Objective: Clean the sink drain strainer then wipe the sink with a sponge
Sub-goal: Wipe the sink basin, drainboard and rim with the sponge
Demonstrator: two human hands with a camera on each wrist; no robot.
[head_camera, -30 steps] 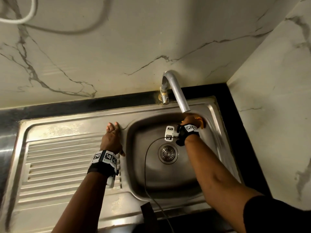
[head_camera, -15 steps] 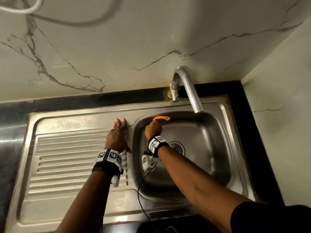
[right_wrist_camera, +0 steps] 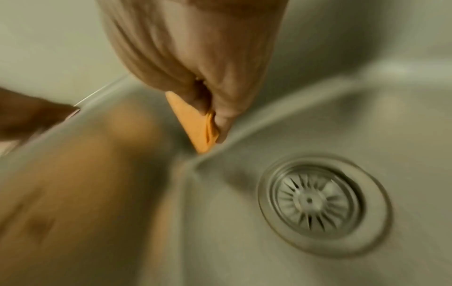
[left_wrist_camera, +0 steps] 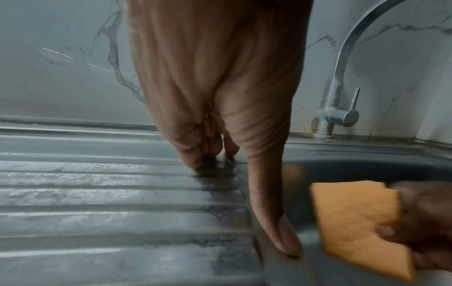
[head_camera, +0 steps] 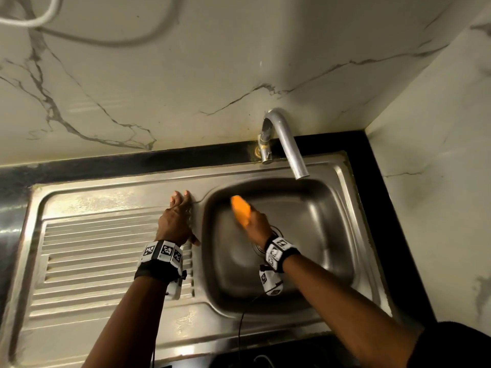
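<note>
My right hand (head_camera: 256,224) grips an orange sponge (head_camera: 240,209) inside the steel sink basin (head_camera: 326,221), near its back-left part. The same sponge (left_wrist_camera: 352,218) shows beside my left thumb, and its lower corner (right_wrist_camera: 199,123) sticks out below my right fingers. The round drain strainer (right_wrist_camera: 315,200) sits in the basin floor just right of the sponge; in the head view my right wrist covers most of it. My left hand (head_camera: 176,220) rests flat with straight fingers on the rim between drainboard and basin, thumb (left_wrist_camera: 276,214) at the basin edge.
A curved steel tap (head_camera: 285,140) reaches over the basin's back edge, with its lever (left_wrist_camera: 347,114) at the base. The ribbed drainboard (head_camera: 93,256) lies to the left. Marble walls (head_camera: 159,88) close the back and right. A black counter strip (head_camera: 382,203) borders the sink.
My right hand has swept the sponge from under the tap at the basin's right to its back-left, then slightly down. The left hand stays on the rim.
</note>
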